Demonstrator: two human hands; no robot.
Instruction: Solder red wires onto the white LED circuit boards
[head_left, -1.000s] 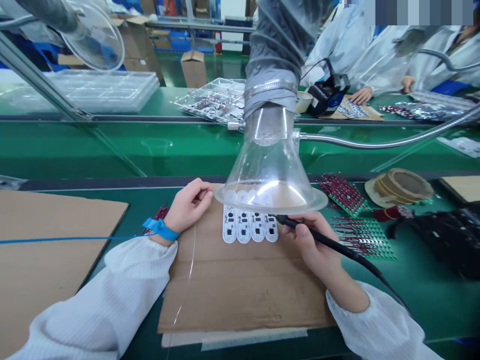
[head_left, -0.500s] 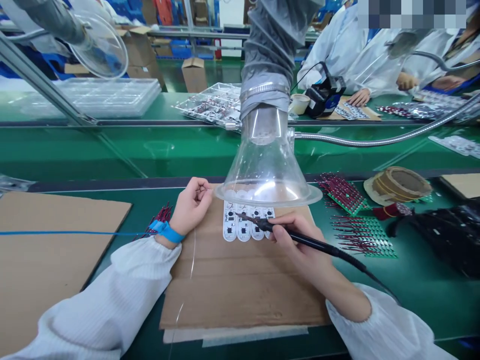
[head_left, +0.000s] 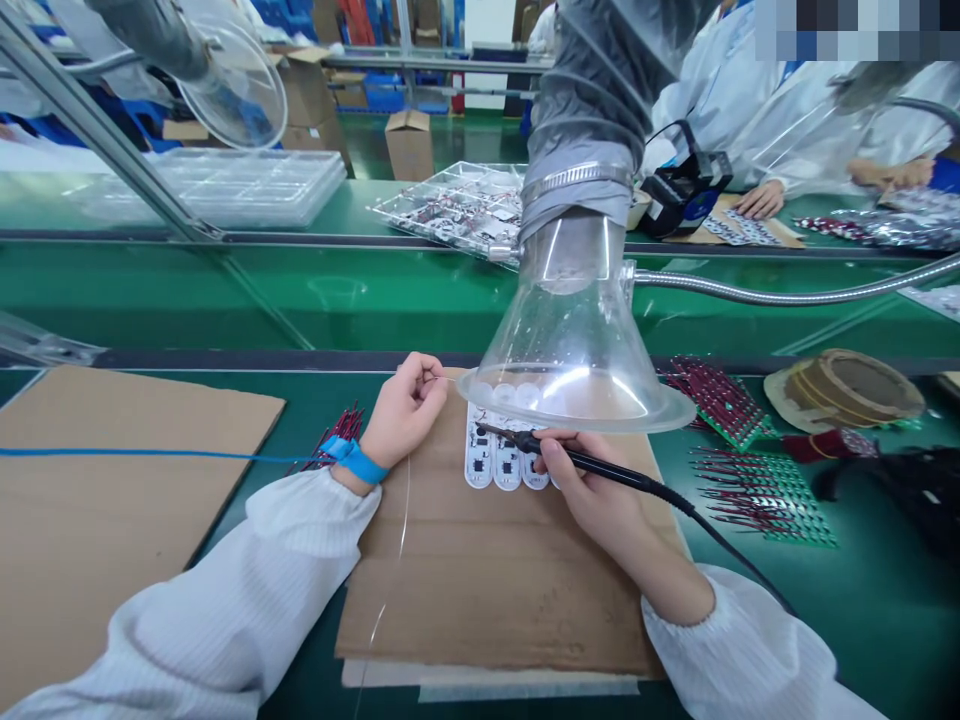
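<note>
White circuit boards [head_left: 508, 464] with black parts lie side by side on a brown cardboard sheet [head_left: 495, 590], partly under a clear fume hood [head_left: 577, 345]. My right hand [head_left: 596, 490] grips a black soldering iron [head_left: 611, 471], its tip over the upper part of the leftmost board. Left of the boards, my left hand [head_left: 405, 412] pinches a thin solder wire [head_left: 406, 510], which trails down over the cardboard. A blue strap [head_left: 356, 461] circles my left wrist.
Green boards with dark red wires [head_left: 772, 495] and a tape roll [head_left: 844, 390] lie at right. More red wires [head_left: 341, 432] sit behind my left wrist. Another cardboard sheet [head_left: 112, 520] is at left. Across the bench are a clear tray [head_left: 457, 205] and a co-worker's hand [head_left: 761, 200].
The view has shifted, so most things appear farther right. Relative to the boards, the iron's tip has moved slightly and stays near the leftmost one. Both hands keep their hold.
</note>
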